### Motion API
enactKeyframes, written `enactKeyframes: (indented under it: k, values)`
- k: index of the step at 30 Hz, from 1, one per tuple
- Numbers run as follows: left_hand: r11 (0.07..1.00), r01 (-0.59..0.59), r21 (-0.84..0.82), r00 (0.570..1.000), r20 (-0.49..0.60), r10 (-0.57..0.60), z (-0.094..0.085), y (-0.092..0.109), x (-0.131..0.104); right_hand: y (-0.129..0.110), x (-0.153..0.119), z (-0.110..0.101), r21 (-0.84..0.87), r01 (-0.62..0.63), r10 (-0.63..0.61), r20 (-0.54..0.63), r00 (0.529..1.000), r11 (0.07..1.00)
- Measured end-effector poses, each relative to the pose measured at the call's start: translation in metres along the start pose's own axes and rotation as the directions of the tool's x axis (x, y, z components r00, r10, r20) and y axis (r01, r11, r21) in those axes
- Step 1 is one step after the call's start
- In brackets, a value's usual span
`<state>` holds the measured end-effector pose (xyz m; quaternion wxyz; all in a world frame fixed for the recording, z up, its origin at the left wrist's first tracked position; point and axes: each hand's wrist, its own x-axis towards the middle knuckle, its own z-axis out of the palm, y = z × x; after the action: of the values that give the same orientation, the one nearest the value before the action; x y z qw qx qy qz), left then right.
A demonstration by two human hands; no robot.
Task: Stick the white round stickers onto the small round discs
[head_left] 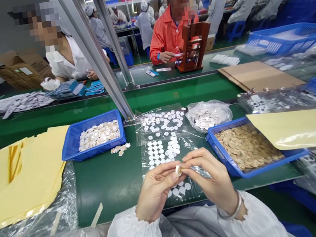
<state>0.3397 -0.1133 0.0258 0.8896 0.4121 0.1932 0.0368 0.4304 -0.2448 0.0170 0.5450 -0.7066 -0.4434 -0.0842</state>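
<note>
Two bare hands, our left hand (156, 189) and our right hand (211, 177), meet in the head view above the middle of the near edge of a green desk (106, 188). Between them we hold one small round piece (178, 170), pale with a tan face. Our left thumb and fingers pinch it from one side; our right fingers are pressed together on its other side. We wear loose white sleeves and a metal bracelet (232, 210) on the right wrist.

Just beyond our hands, clear plastic (191, 133) carries many white discs (156, 152), some in neat rows, others loosely scattered toward the far edge. To the left, a blue tray (69, 148) holds a heap of pale round pieces, with a few loose pieces (121, 149) beside its near right corner. Yellow sheets (35, 167) cover the left end. Right of the discs, near the far edge, sits a clear bag (210, 115) of pale pieces; nearer us, a second blue tray (220, 155) is filled with tan discs, and a yellow sheet (297, 126) overlaps its right side.

Across from us we see a person in red (164, 35) at a reddish-brown rack (193, 46) and a person in white (69, 56) farther left.
</note>
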Motion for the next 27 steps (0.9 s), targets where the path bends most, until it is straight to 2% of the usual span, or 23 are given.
enactKeyframes:
  k: [5, 12, 22, 27]
  values:
    - [0.997, -0.003, 0.074, 0.999, -0.034, 0.006, 0.006, 0.005, -0.001, -0.001, 0.004, -0.005, 0.012, 0.039, -0.039, 0.014, 0.999, 0.999]
    - [0.995, -0.01, 0.101, 1.0, -0.028, 0.013, 0.013, 0.009, -0.004, -0.003, 0.006, -0.009, 0.04, 0.077, -0.077, -0.003, 0.997, 0.996]
    - [0.994, -0.027, 0.105, 0.999, -0.02, 0.029, 0.015, 0.007, -0.006, -0.001, 0.012, -0.017, 0.041, 0.106, -0.11, 0.122, 0.986, 0.994]
    - [0.999, 0.0, -0.052, 1.0, 0.01, 0.0, 0.017, 0.001, -0.004, -0.006, 0.01, -0.009, -0.099, 0.214, -0.216, -0.012, 0.976, 0.972]
